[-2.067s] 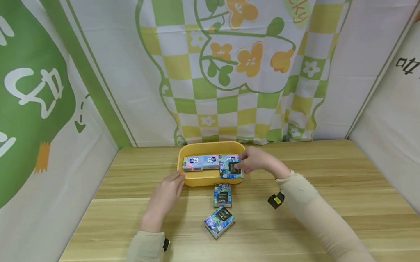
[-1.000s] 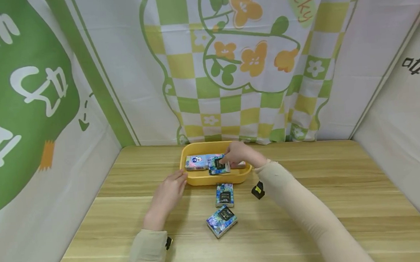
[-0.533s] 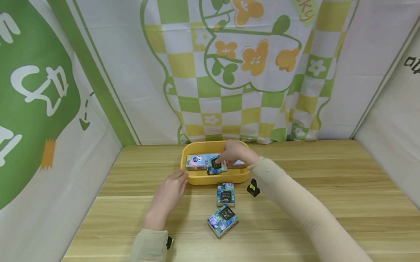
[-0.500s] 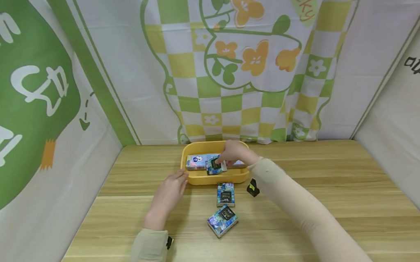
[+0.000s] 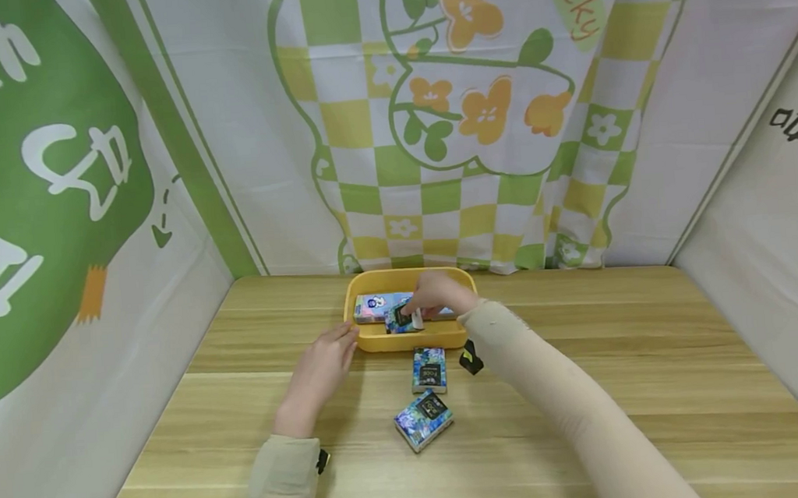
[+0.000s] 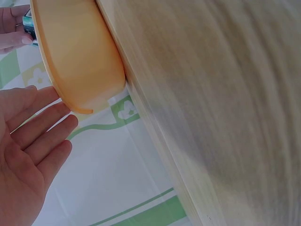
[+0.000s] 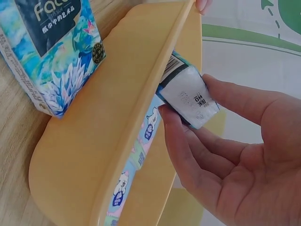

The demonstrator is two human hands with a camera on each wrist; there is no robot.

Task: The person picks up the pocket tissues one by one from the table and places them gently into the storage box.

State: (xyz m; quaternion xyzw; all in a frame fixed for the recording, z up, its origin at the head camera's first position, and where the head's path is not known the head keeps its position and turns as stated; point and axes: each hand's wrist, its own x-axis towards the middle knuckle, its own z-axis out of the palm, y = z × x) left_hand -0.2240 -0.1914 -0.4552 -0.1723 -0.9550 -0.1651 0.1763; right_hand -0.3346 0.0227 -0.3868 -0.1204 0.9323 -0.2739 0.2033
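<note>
A yellow plastic basket [image 5: 413, 342] stands at the back of the table. My right hand [image 5: 442, 293] pinches a blue floral pocket tissue pack [image 7: 188, 96] between thumb and fingers, tilted, inside the basket near its front wall. Behind it, a row of pink-and-blue tissue packs [image 5: 373, 307] lies along the basket, partly hidden by this hand. At the basket's left end my left hand [image 5: 320, 368] touches the rim with its fingertips, fingers straight, as the left wrist view shows.
Two more blue tissue packs lie on the wooden table [image 5: 629, 403]: an upright-facing one [image 5: 429, 370] just before the basket, and an angled one [image 5: 423, 420] nearer me. A patterned curtain [image 5: 439, 222] hangs right behind the basket.
My right hand has carried the blue tissue pack leftward from the basket's right end and a little lower into it. The left hand stays at the rim, and both table packs lie as before.
</note>
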